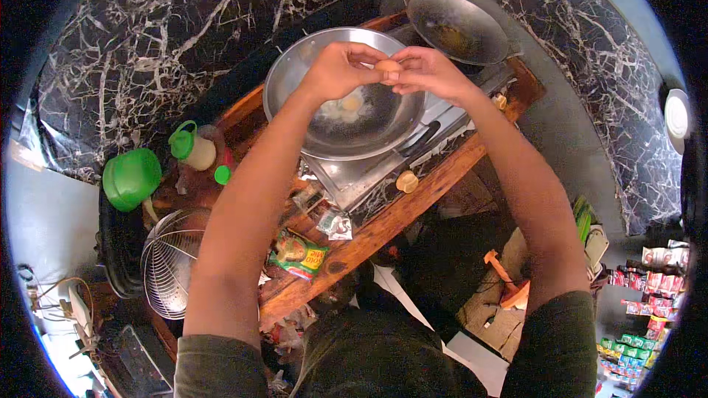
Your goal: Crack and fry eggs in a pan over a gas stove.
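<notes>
My left hand (345, 69) and my right hand (428, 73) meet above a large metal wok (332, 141). Between their fingertips they hold a brown egg (389, 66) from both sides; whether its shell is cracked cannot be told. Below, in the wok, lies a cracked-out egg (349, 104) with its yolk visible and white around it. The wok rests on a metal gas stove (354, 182). Pieces of eggshell (407, 181) lie on the stove's front edge, to the right of the wok.
Another wok (464, 25) stands at the back right. Along the left are a green plastic container (131, 179), a green-lidded jug (193, 149) and a wire strainer (171, 265). A noodle packet (298, 254) lies near the wooden table edge (387, 226). Hanging sachets (658, 282) are at the far right.
</notes>
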`<action>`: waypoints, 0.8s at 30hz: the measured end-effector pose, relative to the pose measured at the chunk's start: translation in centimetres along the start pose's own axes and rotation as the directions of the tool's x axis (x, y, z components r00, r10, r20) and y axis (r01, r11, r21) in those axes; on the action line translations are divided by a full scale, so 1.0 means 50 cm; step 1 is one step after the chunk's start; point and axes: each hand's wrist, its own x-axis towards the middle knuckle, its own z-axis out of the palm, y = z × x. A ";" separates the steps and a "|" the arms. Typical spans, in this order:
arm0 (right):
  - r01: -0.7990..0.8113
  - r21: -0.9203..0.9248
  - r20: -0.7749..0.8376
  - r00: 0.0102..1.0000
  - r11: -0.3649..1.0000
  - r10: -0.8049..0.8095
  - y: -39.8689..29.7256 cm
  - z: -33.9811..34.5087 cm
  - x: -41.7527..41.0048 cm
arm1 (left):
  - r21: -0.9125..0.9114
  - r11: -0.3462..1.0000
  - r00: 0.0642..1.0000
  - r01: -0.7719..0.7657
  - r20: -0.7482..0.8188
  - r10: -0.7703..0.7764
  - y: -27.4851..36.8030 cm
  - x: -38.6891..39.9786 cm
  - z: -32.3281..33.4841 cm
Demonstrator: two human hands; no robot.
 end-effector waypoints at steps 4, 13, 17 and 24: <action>0.021 -0.004 0.031 0.999 1.000 -0.021 0.022 -0.009 0.010 | 0.016 1.000 1.000 0.019 0.010 -0.019 -0.024 -0.001 0.007; 0.043 -0.280 0.008 0.999 0.959 -0.042 0.027 0.011 0.029 | 0.062 0.997 0.999 -0.037 -0.034 0.040 -0.050 -0.010 0.013; 0.173 -0.395 -0.019 0.980 0.902 -0.196 0.041 0.002 0.032 | 0.014 0.998 0.996 0.069 -0.051 -0.068 -0.048 -0.011 0.018; 0.146 -0.550 0.012 0.986 0.822 -0.167 0.039 -0.003 0.021 | 0.089 0.994 0.997 0.068 -0.032 -0.065 -0.053 -0.008 0.039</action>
